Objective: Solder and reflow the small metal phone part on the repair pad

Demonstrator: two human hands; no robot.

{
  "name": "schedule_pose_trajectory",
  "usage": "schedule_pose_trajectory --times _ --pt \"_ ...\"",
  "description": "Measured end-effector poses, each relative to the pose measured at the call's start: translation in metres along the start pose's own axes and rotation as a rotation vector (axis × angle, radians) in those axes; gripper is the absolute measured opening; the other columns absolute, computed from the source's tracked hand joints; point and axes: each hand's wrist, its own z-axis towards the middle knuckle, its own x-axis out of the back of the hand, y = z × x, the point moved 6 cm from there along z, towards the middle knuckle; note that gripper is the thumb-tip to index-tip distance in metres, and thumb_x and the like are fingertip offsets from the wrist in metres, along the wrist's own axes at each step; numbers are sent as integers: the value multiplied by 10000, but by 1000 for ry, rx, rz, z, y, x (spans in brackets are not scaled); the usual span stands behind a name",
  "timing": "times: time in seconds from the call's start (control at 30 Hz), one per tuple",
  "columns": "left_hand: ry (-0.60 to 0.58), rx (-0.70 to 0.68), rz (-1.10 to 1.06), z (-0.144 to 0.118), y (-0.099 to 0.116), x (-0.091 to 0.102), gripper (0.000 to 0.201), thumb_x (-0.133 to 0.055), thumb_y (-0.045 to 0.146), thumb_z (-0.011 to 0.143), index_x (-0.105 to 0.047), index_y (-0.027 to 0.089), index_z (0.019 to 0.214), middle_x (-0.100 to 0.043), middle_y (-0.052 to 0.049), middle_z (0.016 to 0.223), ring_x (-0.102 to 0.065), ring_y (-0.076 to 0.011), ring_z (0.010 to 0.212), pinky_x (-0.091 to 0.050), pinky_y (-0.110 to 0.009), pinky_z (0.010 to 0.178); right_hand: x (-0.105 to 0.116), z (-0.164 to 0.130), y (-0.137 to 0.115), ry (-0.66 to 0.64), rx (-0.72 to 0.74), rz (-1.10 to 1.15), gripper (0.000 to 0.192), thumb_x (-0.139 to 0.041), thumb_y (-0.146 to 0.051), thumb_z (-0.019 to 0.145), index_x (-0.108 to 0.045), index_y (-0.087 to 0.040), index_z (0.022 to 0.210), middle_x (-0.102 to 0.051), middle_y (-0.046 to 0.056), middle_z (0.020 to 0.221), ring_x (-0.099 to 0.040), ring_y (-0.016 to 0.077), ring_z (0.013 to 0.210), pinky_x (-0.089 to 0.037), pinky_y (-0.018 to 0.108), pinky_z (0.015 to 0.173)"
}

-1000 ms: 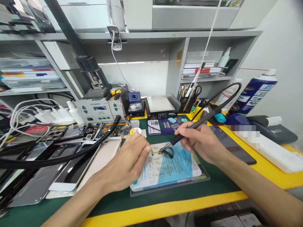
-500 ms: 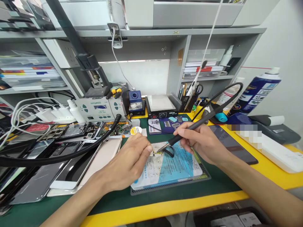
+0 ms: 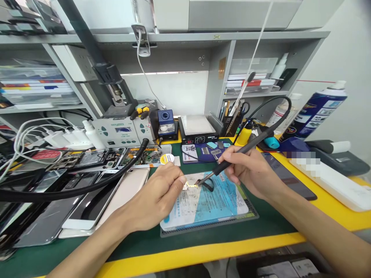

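Observation:
My right hand (image 3: pixel 246 168) grips a soldering iron (image 3: pixel 222 166) like a pen, its metal tip pointing down and left. The tip is at the right end of a small gold-coloured circuit piece (image 3: pixel 191 186); whether they touch I cannot tell. My left hand (image 3: pixel 162 189) is closed, its thumb pressed against the fingers at the left end of that piece. Under the hands lies a blue and white printed pad (image 3: pixel 208 210), stained in the middle. A small black loop (image 3: pixel 209 185) rests on it just behind the tip.
Several phones (image 3: pixel 95 200) lie at the left beneath a thick black hose (image 3: pixel 127 170). A grey control station (image 3: pixel 121 131), a blue holder (image 3: pixel 166 119) and a small hot plate (image 3: pixel 198 131) stand behind. At right are a dark tablet (image 3: pixel 285 173) and a spray can (image 3: pixel 314 110).
The iron's tip has shifted slightly right along the circuit piece, and my right hand moved a little right with it. The gold piece shows brighter. My left hand has stayed nearly still.

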Motion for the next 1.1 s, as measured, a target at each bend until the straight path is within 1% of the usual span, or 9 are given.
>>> schedule_pose_trajectory --times 0.3,0.57,0.83,1.1 --pt "7 10 -7 1 0 0 350 -320 361 1067 -376 213 754 -452 2 788 -437 -183 781 -343 -355 743 0 -1 0 -7 -10 -22 193 -766 -324 772 -715 -148 712 -565 -11 477 -484 95 360 -301 213 350" --pt "17 30 -27 1 0 1 361 -322 373 1067 -384 214 749 -453 8 770 -438 -173 747 -342 -344 704 0 -2 1 -10 -25 -20 216 -783 -355 781 -721 -152 742 -570 -9 485 -486 101 361 -298 225 348" --pt "24 44 -46 1 -1 2 365 -335 372 1064 -382 213 739 -455 11 761 -444 -171 747 -339 -340 705 0 -1 1 -19 -30 -21 246 -798 -382 789 -730 -147 760 -575 -8 500 -493 93 366 -299 211 343" --pt "57 33 -36 1 3 4 362 -340 364 1055 -419 209 738 -481 7 743 -465 -168 731 -352 -336 694 0 -2 -1 -10 -32 -18 264 -809 -400 775 -725 -150 763 -578 -9 503 -495 99 368 -297 217 336"
